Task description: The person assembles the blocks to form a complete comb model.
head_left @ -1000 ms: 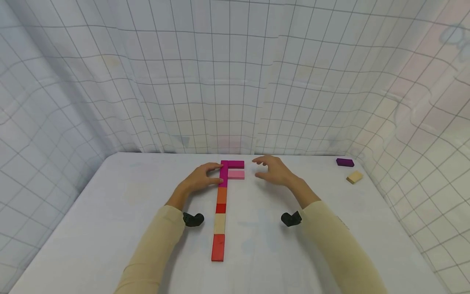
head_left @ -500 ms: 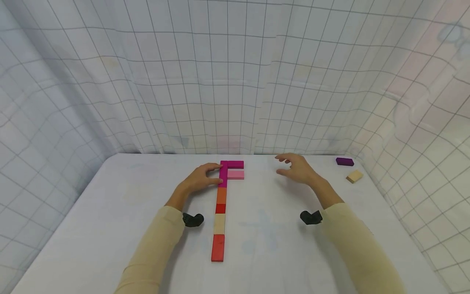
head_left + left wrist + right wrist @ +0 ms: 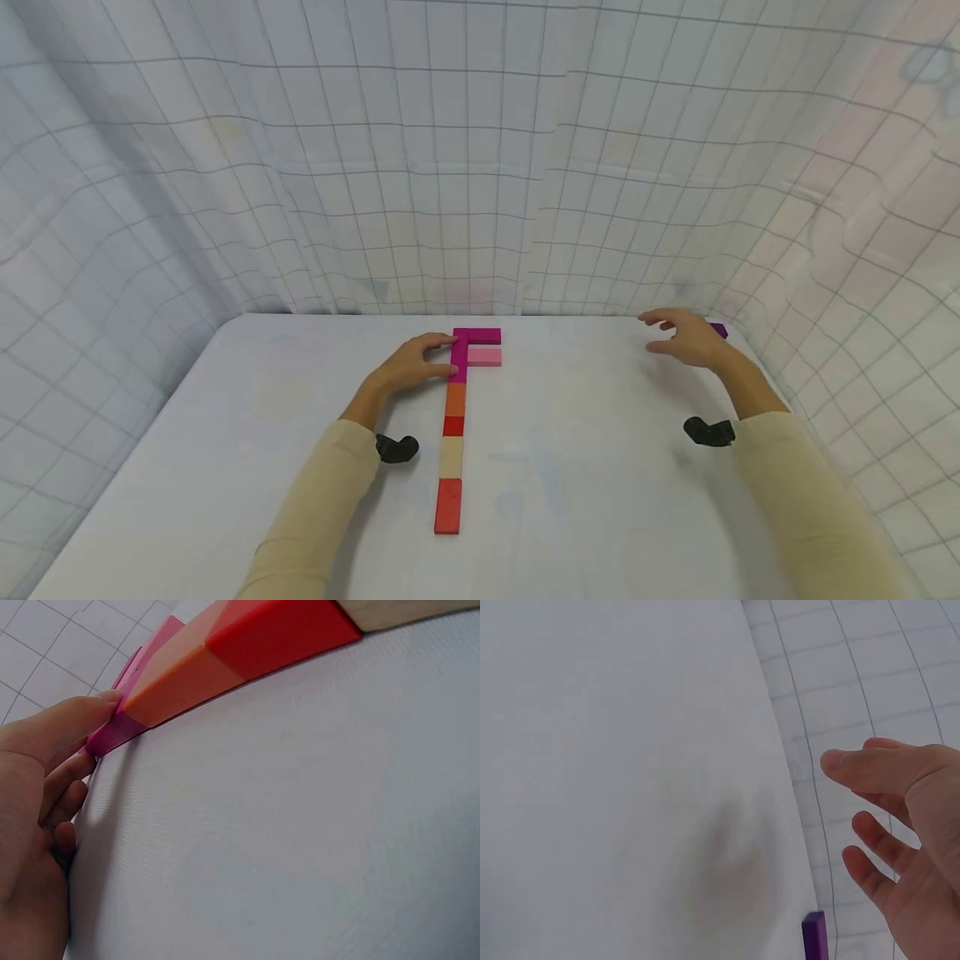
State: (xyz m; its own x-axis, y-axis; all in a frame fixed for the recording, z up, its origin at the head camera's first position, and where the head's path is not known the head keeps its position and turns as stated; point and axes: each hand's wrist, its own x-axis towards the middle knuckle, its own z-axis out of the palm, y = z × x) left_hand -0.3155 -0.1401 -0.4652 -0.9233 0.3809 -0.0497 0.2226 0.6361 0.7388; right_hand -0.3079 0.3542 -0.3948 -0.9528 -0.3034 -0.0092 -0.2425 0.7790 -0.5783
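My left hand (image 3: 405,364) touches the left edge of a magenta block (image 3: 461,357) with its thumb and a finger, at the top of a column of blocks. In the left wrist view, the thumb of the left hand (image 3: 45,757) lies against the magenta block (image 3: 120,733). A second magenta block (image 3: 483,336) and a pink block (image 3: 484,357) jut rightward from it. My right hand (image 3: 686,338) hovers at the far right, fingers apart and holding nothing. It partly hides a purple block (image 3: 718,330), also seen as a purple block (image 3: 815,936) in the right wrist view.
Below the magenta block the column runs through an orange block (image 3: 455,400), a red one (image 3: 453,426), a light wooden one (image 3: 452,457) and another red one (image 3: 447,506). A checked curtain (image 3: 480,167) encloses the white table (image 3: 585,500) at back and sides.
My right hand has moved rightward from near the pink block toward the purple block, now hiding the wooden block there. The left hand stays at the magenta block.
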